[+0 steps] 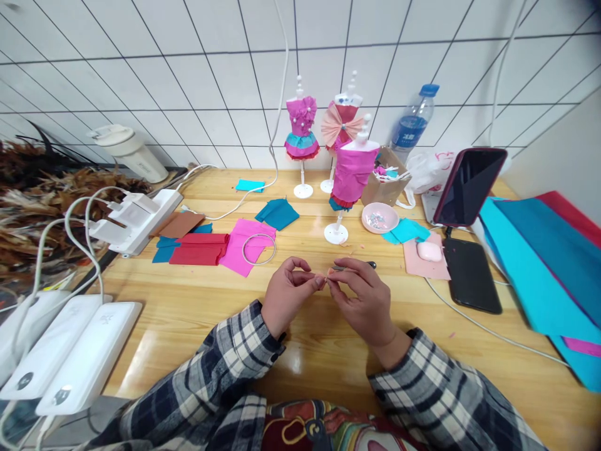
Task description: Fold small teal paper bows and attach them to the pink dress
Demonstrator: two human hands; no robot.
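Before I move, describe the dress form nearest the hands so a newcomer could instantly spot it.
On the wooden table, look beyond the right hand, left of the pale pink dish. There stands the front dress form. Its plain magenta wrap sets it apart from the beaded dress form and the bow-fronted dress form behind.

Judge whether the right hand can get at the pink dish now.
Probably yes: the pink dish sits open just beyond the right hand, with nothing tall between them. However, its fingers seem busy pinching a small peach piece.
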